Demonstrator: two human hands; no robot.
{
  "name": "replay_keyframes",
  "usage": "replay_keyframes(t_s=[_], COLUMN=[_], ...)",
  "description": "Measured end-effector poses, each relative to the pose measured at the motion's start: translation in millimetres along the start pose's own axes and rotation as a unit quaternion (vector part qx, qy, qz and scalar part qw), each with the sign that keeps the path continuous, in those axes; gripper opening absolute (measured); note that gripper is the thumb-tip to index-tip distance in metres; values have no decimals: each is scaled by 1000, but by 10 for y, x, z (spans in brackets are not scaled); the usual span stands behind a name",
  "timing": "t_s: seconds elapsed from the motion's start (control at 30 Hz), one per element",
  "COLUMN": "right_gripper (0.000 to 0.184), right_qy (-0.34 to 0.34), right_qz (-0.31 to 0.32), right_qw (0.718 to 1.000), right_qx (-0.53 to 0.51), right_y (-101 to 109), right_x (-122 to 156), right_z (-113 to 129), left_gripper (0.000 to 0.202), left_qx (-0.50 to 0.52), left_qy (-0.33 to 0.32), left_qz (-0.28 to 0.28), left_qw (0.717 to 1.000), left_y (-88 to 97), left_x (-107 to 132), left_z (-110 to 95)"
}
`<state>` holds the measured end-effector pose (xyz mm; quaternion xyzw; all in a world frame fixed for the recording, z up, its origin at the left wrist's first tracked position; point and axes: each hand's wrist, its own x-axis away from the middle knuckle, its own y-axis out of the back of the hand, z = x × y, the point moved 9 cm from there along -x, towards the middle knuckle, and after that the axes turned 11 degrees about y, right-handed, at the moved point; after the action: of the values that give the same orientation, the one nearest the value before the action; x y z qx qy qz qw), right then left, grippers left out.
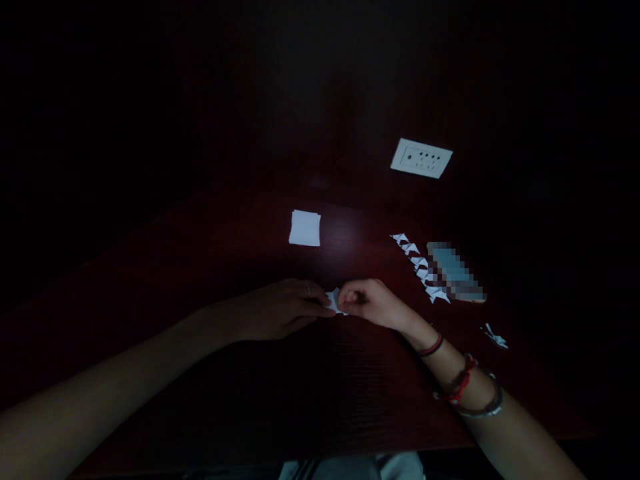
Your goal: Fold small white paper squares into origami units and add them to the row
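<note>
On the near side of the paper stack, slightly to its right, a small folded paper is positioned between the two hands. The folded paper is white and shows pointed edges; its underside is hidden.

The left hand is located on the near side of the paper stack, toward its left. Its fingers are extended and nearly together, and the fingertips hold the left part of the folded paper. A ring is fitted on one finger.

The right hand is located nearer than the paper stack and to its right. Its fingers are curled inward, with thumb and forefinger closed on the right part of the folded paper. A dark band, a red bracelet and a metallic bracelet encircle the right forearm.

To the right of the paper stack, a slanting row of folded pieces rests on the bench. Farther right, a pixelated flat object lies just beside this row. Farther right of the paper stack and nearer, a separate paper piece lies. Beyond the paper stack, to its right, a socket plate is mounted on the wall.
</note>
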<state>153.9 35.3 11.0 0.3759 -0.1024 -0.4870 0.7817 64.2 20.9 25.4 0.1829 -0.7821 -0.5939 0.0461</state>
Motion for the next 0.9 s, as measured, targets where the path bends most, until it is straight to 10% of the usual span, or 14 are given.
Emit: replay_keyframes(t_s=[0.3, 0.9], right_gripper=[24, 39], right_qy=[161, 157], right_qz=[93, 154], right_qw=[970, 960], right_qx=[159, 175], right_y=[-1, 54], right_x=[112, 168], right_z=[418, 405], left_gripper=[44, 41], left_qx=[4, 17], left_qy=[-4, -7], left_qz=[-5, -19], left_qw=[1000, 1000], left_y=[2, 58], left_x=[-4, 9], left_z=[19, -12])
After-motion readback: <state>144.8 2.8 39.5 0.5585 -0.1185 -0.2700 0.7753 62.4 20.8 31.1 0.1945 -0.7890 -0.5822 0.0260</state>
